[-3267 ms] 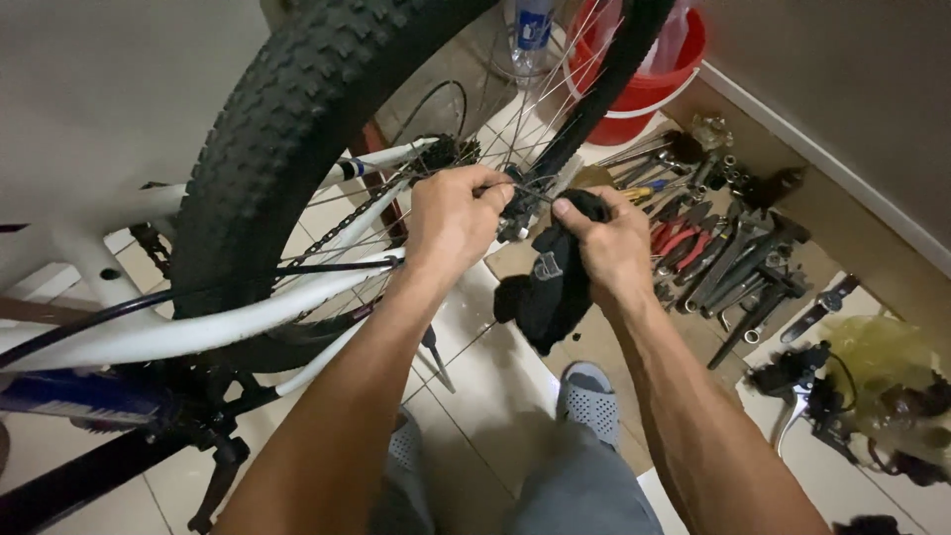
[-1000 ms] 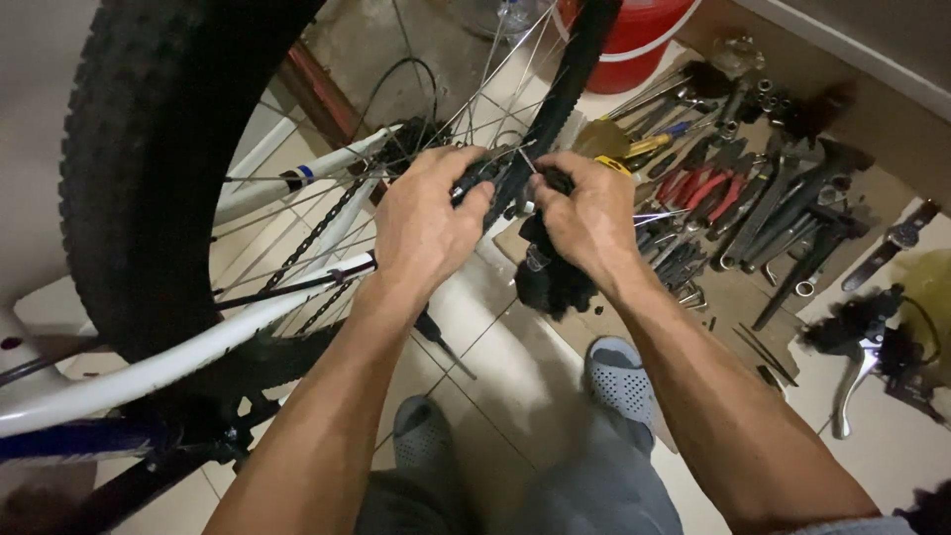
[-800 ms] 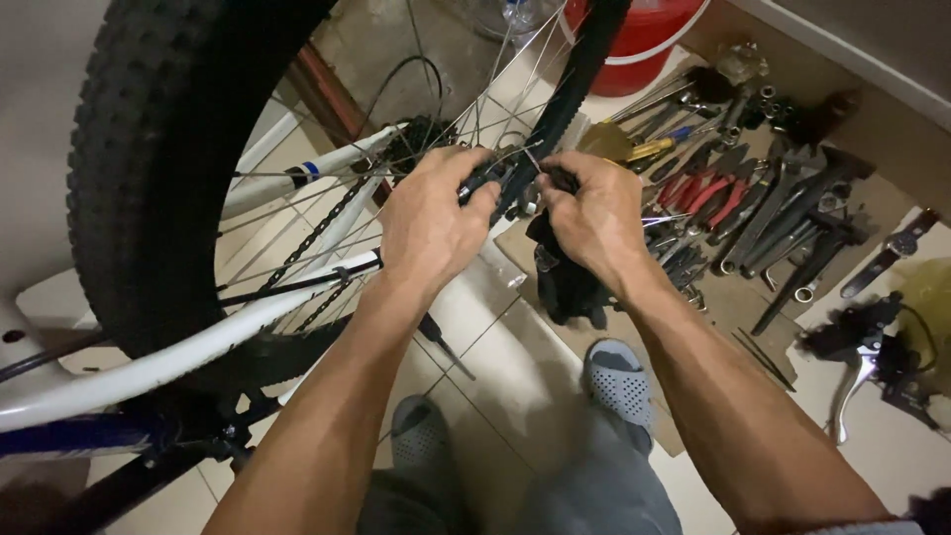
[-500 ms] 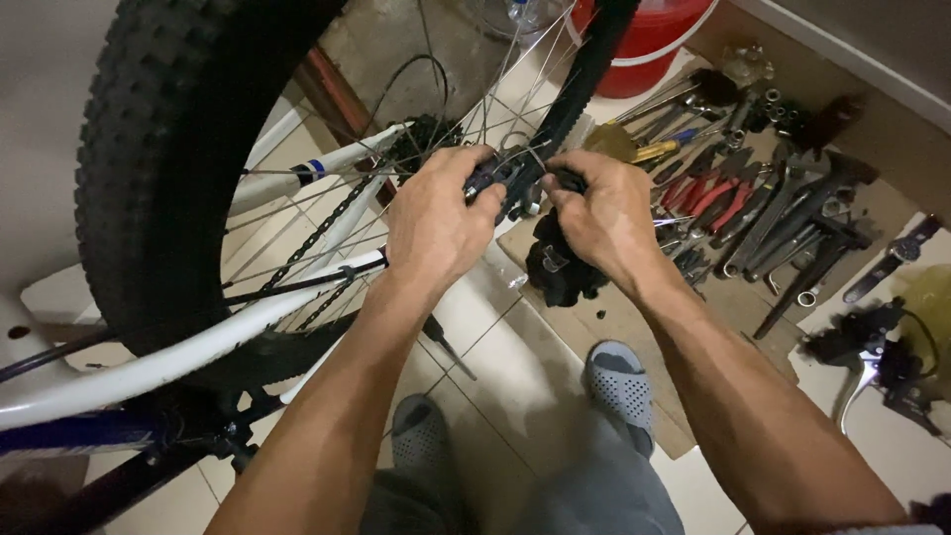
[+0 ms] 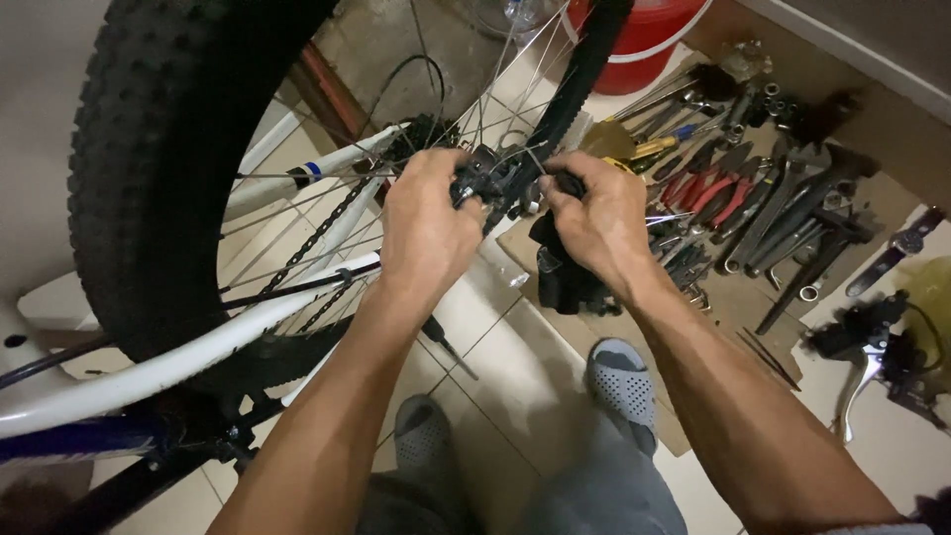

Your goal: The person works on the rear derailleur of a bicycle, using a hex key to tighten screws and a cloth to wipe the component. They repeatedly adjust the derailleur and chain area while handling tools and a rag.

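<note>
The floor [image 5: 515, 367] is pale tile, and a sheet of brown cardboard [image 5: 872, 188] on it is covered with pliers and wrenches [image 5: 783, 198]. A red bucket [image 5: 644, 35] stands behind. A bike is turned upside down with its big knobby tire [image 5: 149, 168] up. Both hands meet at the middle of the wheel [image 5: 500, 178], a small black metal part among the thin spokes. The left hand [image 5: 426, 223] grips it with curled fingers. The right hand [image 5: 594, 218] pinches it too, with a black rag [image 5: 565, 277] hanging under it.
</note>
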